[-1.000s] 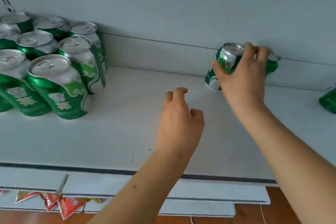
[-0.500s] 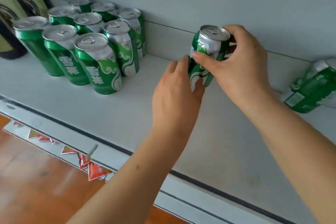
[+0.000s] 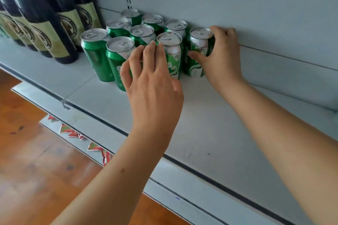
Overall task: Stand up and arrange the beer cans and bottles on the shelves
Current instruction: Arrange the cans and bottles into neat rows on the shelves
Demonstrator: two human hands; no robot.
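The right hand [image 3: 222,60] grips an upright green can [image 3: 198,55] on the shelf [image 3: 210,124], thumb in front and fingers curled behind, at the right end of the cluster. The left hand [image 3: 153,86] reaches in with straight fingers touching the neighbouring cans. Nine cans stand upright, beside several dark bottles [image 3: 45,29], too cropped to count.

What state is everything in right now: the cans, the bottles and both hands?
Right hand: grips the end can.
End can: upright on the shelf, at the right end of the group.
Other cans: upright, packed in rows.
Left hand: fingers relaxed, in front of the cans; contact unclear.
Bottles: upright, left of the cans.
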